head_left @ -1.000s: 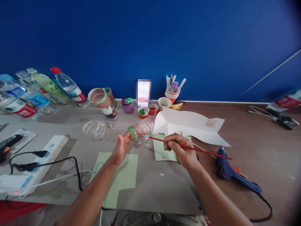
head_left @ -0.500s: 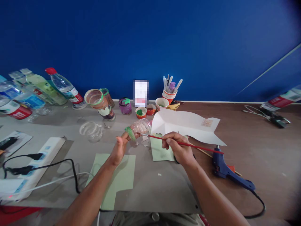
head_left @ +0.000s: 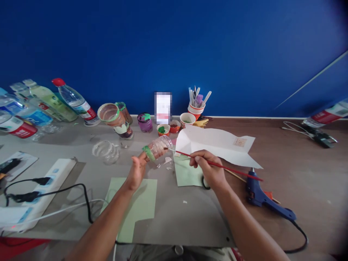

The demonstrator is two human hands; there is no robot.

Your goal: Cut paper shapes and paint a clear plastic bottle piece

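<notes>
My left hand (head_left: pixel 136 172) holds up a cut clear plastic bottle piece (head_left: pixel 161 146), its fingers reaching into the open end and its thumb apart outside. Green paint rings that end, and brownish streaks show along the wall. My right hand (head_left: pixel 208 166) is closed round a red-handled paintbrush (head_left: pixel 187 155). The brown brush tip meets or nearly meets the bottle's right part; I cannot tell which. Beyond the bottle stand a small cup of green paint (head_left: pixel 163 129) and a cup of brown paint (head_left: pixel 174 126).
A blue glue gun (head_left: pixel 261 195) lies right of my right forearm. White paper (head_left: pixel 214 143) and green paper (head_left: pixel 144 197) lie on the table. Left are a power strip (head_left: pixel 51 188), a clear bottle piece (head_left: pixel 106 152) and several bottles (head_left: pixel 77 101). Painted containers (head_left: pixel 145 122) stand behind.
The brush tip has moved right, from near the green rim towards the bottle's far end. The bottle piece has shifted slightly left.
</notes>
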